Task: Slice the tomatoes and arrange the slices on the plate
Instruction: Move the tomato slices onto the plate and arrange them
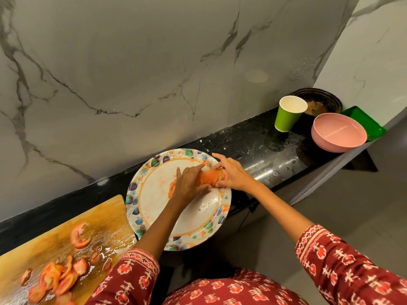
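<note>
Leaf-patterned white plate point(154, 216), green cup point(286, 118), pink bowl point(339, 133), red printed sleeves point(343, 267).

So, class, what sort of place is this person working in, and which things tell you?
Most likely a home kitchen: a dark stone counter against a marble wall, a wooden chopping board with tomato slices, and a flowered plate.

a home kitchen, by the look of it: narrow black speckled stone counter point(246, 139) against a grey marble-veined wall point(132, 62), wet wooden cutting board point(66, 230) strewn with tomato slices point(63, 280), floral dinner plate point(141, 199), stacked pink bowls point(339, 133), green paper cup point(288, 113), a dirty dark dish point(317, 102) and a green tray point(365, 122) pushed to the far end.
</note>
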Tool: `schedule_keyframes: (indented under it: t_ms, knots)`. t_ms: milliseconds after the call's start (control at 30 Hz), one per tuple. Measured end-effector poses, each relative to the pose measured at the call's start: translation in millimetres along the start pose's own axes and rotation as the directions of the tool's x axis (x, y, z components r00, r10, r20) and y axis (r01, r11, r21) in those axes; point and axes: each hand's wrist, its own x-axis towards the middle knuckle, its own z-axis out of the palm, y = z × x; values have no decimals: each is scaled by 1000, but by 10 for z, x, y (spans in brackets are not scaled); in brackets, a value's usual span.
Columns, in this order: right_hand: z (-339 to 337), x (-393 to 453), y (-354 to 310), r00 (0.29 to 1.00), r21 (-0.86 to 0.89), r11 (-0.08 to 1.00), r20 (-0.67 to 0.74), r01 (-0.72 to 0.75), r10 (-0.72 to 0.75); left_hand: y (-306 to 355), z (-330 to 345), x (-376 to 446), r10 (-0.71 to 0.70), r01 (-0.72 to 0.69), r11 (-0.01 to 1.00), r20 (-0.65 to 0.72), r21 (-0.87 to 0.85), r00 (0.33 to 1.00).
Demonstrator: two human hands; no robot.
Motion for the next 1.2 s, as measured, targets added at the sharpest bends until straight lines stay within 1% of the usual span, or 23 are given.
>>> schedule_keyframes:
  t_ms: [167, 400, 500, 600, 767, 867, 1067, 1200]
  knots:
    - [10, 40, 8, 1000, -46, 999, 13, 19, -18, -18, -9, 18, -3, 3, 1000, -1, -4, 1000]
    - [-44, -77, 91, 999, -14, 1000, -33, -1, 0, 22, -34, 38, -7, 7, 1000, 52, 6, 999]
    - [-95, -128, 148, 998, 12, 999, -49, -36, 36, 36, -18, 57, -3, 2, 1000, 68, 12, 998]
    - [-105, -133, 150, 997, 42, 998, -49, -53, 55, 73, -6, 65, -2, -1, 999, 67, 53, 998]
    - [-111, -91, 119, 997, 10, 999, -60, -49, 50, 107, 32, 64, -13, 11, 998, 39, 57, 999]
    - [-95, -27, 86, 998, -14, 999, -37, -42, 42, 99, 44, 68, -18, 17, 998, 29, 56, 999]
    - [-150, -6, 105, 997, -29, 999, 68, -39, 41, 106, 38, 60, -29, 28, 998, 11, 62, 1000]
    - [-162, -40, 124, 998, -24, 999, 51, -40, 41, 94, 54, 53, -42, 42, 998, 2, 54, 999]
